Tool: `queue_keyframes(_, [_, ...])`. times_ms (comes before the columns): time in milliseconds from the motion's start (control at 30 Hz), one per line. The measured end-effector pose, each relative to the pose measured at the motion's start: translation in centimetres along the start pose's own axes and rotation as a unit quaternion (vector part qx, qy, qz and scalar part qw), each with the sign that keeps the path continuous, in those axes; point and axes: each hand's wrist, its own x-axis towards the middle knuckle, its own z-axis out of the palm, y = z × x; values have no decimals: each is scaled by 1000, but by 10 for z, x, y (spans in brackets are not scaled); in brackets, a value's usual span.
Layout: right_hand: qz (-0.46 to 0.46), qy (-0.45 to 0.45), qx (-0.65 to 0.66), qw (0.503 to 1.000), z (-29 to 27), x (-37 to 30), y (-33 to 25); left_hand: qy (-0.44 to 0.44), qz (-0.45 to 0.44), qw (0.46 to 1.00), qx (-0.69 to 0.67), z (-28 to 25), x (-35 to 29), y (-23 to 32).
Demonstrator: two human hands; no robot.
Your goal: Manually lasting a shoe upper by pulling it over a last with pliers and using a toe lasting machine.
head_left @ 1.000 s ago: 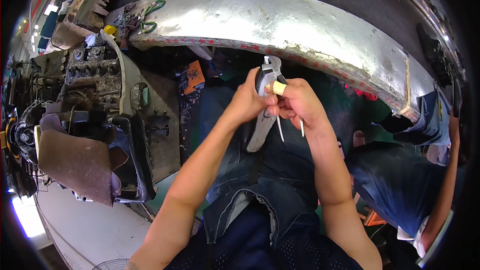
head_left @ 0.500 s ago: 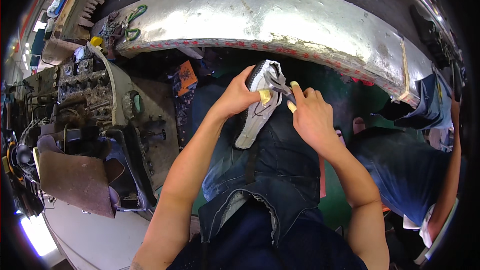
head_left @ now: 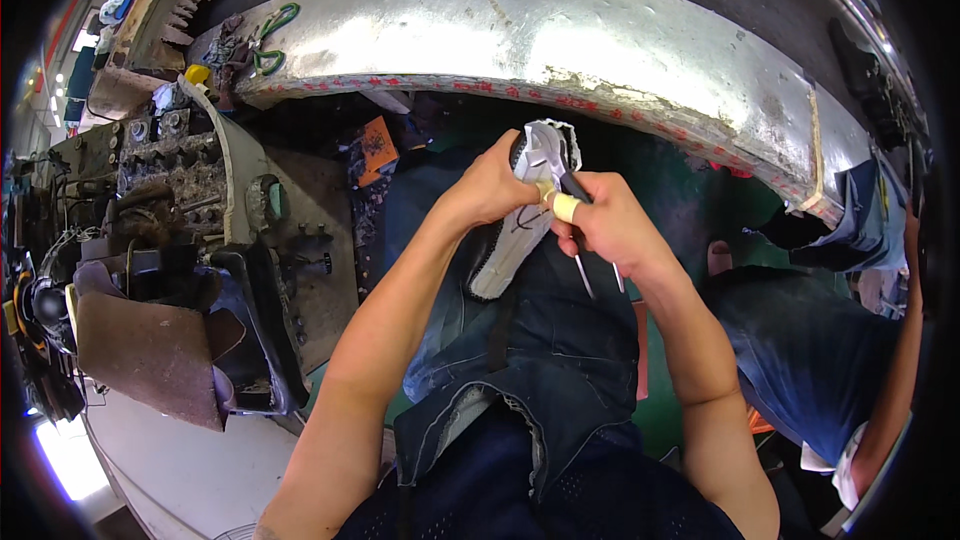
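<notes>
A shoe (head_left: 503, 258) lies sole side up over my lap, its long pale underside bare and a dark, stitched-looking edge around it. My left hand (head_left: 490, 186) is closed around its left side near the far end, the taped thumb on the underside. Closed in my right hand (head_left: 612, 224) is a pair of pincers (head_left: 543, 147), their wide metal head lying over the far end of the shoe. The handle ends stick out below that hand. Yellowish wrapping covers a right-hand digit beside my left thumb. Whether the jaws bite anything is unclear.
A metal-covered bench (head_left: 440, 25) curves across the far side, with green-handled scissors (head_left: 270, 40) at its left. Grimy machinery (head_left: 170, 180) and a brown sheet (head_left: 145, 360) stand at left. An orange piece (head_left: 377, 150) lies beyond my left forearm. Another person's jeans-clad leg (head_left: 800, 340) is close at right.
My right hand has turned and come closer to my left thumb. The pincers' head has swung farther over the shoe, and their handle ends now show below the hand.
</notes>
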Motion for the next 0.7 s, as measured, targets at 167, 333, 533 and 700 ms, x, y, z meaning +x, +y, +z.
queue_keyframes(167, [42,-30,181,982,10,21,-14,42,-59,995,72,6,-1,-3])
queue_keyframes(333, [26,-112,-18,993,-19,-5,-6,48,49,993,-94,1,-22,-17])
queue_keyframes(533, [-214,128,-626,739,-23,-34,11,67,32,992,-99,9,-37,-21])
queue_keyframes(700, [-288,169,-647,685,-36,-12,11,69,29,995,-58,12,-34,-29])
